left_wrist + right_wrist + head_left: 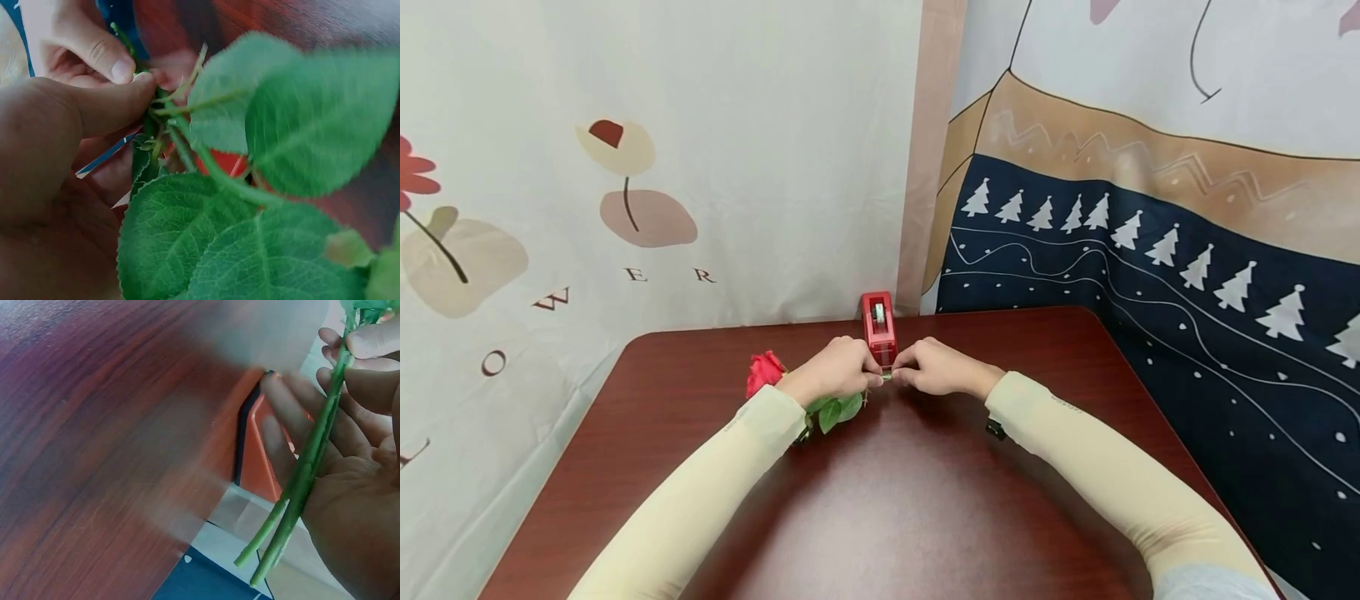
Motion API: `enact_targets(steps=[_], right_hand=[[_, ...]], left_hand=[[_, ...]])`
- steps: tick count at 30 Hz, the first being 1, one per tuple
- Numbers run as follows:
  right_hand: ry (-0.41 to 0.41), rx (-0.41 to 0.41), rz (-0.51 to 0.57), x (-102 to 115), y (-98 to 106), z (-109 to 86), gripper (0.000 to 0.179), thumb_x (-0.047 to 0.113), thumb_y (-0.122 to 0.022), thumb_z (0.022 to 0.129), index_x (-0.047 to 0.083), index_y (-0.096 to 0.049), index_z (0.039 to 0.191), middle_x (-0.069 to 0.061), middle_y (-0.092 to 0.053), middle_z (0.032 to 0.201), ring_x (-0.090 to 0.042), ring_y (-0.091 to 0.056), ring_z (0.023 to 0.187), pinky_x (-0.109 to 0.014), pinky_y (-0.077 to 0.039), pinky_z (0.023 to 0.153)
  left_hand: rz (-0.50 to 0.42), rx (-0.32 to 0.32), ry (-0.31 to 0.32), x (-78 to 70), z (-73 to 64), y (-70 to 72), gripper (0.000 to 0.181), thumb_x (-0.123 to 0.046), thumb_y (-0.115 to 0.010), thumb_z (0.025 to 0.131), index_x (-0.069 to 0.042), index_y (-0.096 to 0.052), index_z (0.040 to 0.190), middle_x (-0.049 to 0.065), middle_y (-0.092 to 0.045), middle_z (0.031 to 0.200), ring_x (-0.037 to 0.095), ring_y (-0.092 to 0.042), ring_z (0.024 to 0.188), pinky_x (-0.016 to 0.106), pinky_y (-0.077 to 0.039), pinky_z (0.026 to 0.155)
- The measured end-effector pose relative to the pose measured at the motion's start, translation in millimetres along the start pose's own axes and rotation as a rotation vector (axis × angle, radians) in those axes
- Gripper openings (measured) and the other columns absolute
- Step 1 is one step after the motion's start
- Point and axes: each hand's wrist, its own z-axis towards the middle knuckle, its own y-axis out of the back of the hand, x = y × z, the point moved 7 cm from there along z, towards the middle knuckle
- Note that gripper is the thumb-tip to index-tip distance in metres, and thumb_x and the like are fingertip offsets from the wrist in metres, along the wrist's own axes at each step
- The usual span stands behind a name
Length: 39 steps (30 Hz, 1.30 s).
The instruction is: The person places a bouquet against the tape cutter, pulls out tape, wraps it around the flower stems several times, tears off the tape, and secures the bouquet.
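A red rose (pixel 765 372) with green leaves (pixel 831 412) lies partly behind my left wrist. My left hand (pixel 842 367) pinches the rose stems between thumb and fingers, just beyond the leaves. Close beside it, my right hand (pixel 936 367) pinches the same stems near the left fingertips. Two green stems (pixel 300 475) run side by side across the right palm in the right wrist view, their cut ends sticking out past it. Large leaves (pixel 237 244) fill the left wrist view and hide part of the stems. Whether tape is on the stems, I cannot tell.
A red tape dispenser (pixel 877 325) stands at the table's back edge, just behind both hands. The dark red-brown wooden table (pixel 880 500) has rounded corners. Printed curtains (pixel 775 167) hang behind it and along the right side.
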Motion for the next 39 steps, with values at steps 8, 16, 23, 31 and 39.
enact_targets(steps=[8, 16, 23, 31, 39], right_hand=[[-0.139, 0.12, 0.17, -5, -1, 4.6, 0.027, 0.02, -0.061, 0.114, 0.004, -0.081, 0.123, -0.007, -0.083, 0.094, -0.027, -0.079, 0.077, -0.039, -0.067, 0.077], [-0.176, 0.148, 0.258, -14, -3, 4.4, 0.027, 0.019, -0.062, 0.114, 0.0, -0.081, 0.113, -0.005, -0.075, 0.081, -0.014, -0.069, 0.069, -0.037, -0.066, 0.075], [-0.122, 0.059, 0.149, -15, -5, 3.0, 0.022, 0.018, -0.067, 0.111, 0.005, -0.084, 0.114, -0.001, -0.075, 0.078, -0.011, -0.067, 0.07, -0.028, -0.06, 0.074], [-0.066, -0.049, 0.053, -11, -3, 1.6, 0.019, 0.016, -0.072, 0.108, 0.008, -0.086, 0.117, -0.005, -0.08, 0.085, -0.011, -0.068, 0.074, -0.028, -0.061, 0.075], [-0.001, -0.141, 0.001, -7, -1, -0.1, 0.015, 0.013, -0.075, 0.105, 0.01, -0.087, 0.115, 0.001, -0.073, 0.085, -0.009, -0.064, 0.074, -0.026, -0.057, 0.073]], left_hand=[[0.254, -0.172, -0.097, -12.3, -8.5, 1.7, 0.008, -0.024, -0.083, 0.1, -0.02, -0.091, 0.101, -0.003, -0.084, 0.085, 0.02, -0.077, 0.086, 0.044, -0.044, 0.089], [0.422, -0.288, -0.157, -20.7, -12.7, -3.2, 0.007, -0.026, -0.085, 0.097, -0.024, -0.086, 0.09, -0.004, -0.08, 0.08, 0.019, -0.076, 0.084, 0.043, -0.045, 0.085], [0.359, -0.29, -0.118, -16.3, -14.5, -7.3, 0.003, -0.026, -0.087, 0.096, -0.024, -0.086, 0.094, -0.004, -0.082, 0.085, 0.019, -0.075, 0.087, 0.041, -0.042, 0.083], [0.358, -0.258, -0.08, -13.0, -14.5, -8.0, 0.008, -0.029, -0.085, 0.098, -0.022, -0.087, 0.101, -0.002, -0.083, 0.091, 0.024, -0.073, 0.092, 0.041, -0.044, 0.085], [0.278, -0.206, -0.021, -10.8, -10.5, -4.3, 0.011, -0.029, -0.083, 0.1, -0.02, -0.089, 0.104, -0.001, -0.083, 0.089, 0.024, -0.072, 0.092, 0.041, -0.045, 0.085]])
